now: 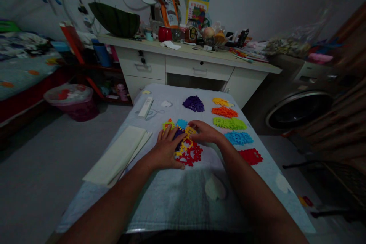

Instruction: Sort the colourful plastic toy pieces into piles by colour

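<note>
A joined patch of flat plastic snowflake pieces in red, yellow, purple, blue and orange lies in the middle of a cloth-covered table. My left hand lies flat on the patch's left side, fingers stretched out. My right hand rests on its upper right, fingers curled onto a yellow piece. Sorted piles lie beyond and to the right: purple, yellow, orange, green, blue and red.
Folded pale cloth or paper lies at the table's left edge, a white remote-like bar further back. A cluttered white desk stands behind, a washing machine right, a pink bin and bed left.
</note>
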Motion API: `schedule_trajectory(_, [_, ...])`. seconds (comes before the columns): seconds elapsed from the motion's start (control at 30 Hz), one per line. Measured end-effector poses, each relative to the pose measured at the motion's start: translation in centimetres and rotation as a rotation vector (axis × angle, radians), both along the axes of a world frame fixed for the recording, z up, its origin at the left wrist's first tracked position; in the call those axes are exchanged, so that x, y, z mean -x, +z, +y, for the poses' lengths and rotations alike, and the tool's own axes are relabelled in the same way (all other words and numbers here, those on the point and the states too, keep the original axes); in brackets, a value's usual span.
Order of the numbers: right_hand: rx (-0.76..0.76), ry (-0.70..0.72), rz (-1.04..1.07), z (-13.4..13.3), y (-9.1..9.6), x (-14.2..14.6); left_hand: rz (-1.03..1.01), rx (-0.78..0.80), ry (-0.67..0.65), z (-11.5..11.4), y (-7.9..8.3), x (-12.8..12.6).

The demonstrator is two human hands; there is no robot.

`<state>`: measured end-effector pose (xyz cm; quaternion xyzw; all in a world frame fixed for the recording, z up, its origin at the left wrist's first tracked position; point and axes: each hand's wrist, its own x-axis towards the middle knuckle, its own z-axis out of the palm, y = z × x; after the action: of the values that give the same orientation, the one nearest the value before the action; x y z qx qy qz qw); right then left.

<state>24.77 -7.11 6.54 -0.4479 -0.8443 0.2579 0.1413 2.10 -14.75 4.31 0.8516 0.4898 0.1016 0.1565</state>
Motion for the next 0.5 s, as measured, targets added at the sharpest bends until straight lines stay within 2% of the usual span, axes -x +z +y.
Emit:
schedule_trajectory(0.17, [-0.111, 0.002, 0.007, -0.1, -1.8, 0.8, -0.046, -0.056, 0.025, 0.3, -0.5, 0.2])
schedule_trajectory(0.3, [-0.149, -0.118, 0.107, 0.0, -2.2, 0.7, -0.066, -0.105, 0.047, 0.6, -0.6, 0.1])
schedule_trajectory(0.5, [-0.235, -0.285, 0.082, 0.2, -2.9, -0.2, -0.077, -0.165, 0.089, 1.0, -0.6, -0.5])
